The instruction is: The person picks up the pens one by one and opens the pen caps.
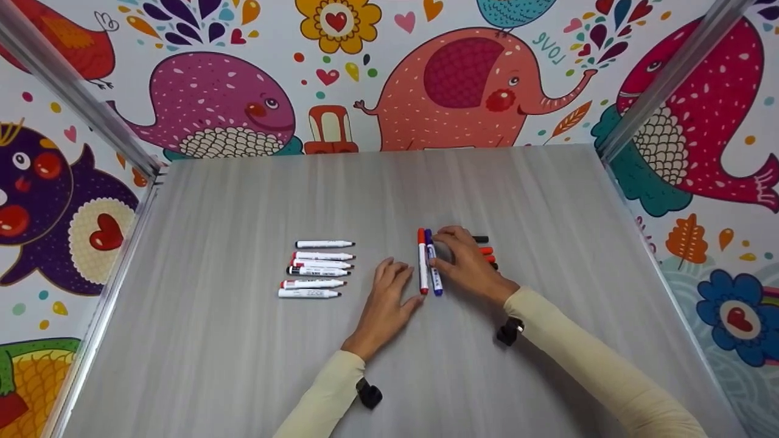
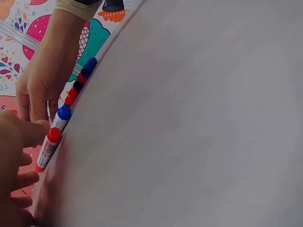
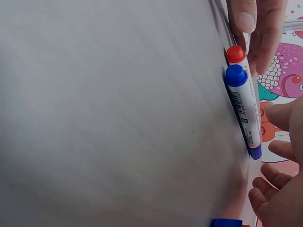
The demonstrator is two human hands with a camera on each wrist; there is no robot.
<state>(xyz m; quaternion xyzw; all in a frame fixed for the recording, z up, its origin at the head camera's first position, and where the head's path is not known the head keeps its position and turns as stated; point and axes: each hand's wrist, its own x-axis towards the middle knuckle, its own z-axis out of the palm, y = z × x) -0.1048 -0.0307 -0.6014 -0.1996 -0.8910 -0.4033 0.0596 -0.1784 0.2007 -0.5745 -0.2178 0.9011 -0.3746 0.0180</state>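
Observation:
A red-capped marker (image 1: 422, 267) and a blue-capped marker (image 1: 436, 277) lie side by side between the two hands, pointing away from the person. My left hand (image 1: 383, 298) rests at the left of the pair, fingers spread, thumb tip close to the red marker's near end. At the right, my right hand (image 1: 471, 264) stands beside the blue marker with loosely bent fingers. A gap shows between those fingers and the blue marker (image 3: 246, 116) in the right wrist view. Red and black marker ends (image 1: 485, 250) stick out beyond the right hand, which hides their other parts.
Several white markers (image 1: 322, 244) with red or black ends lie in a sideways stack on the table's left part. The grey table (image 1: 213, 353) meets walls (image 1: 341, 79) printed with cartoon animals. Metal posts (image 1: 657, 91) stand at its far corners.

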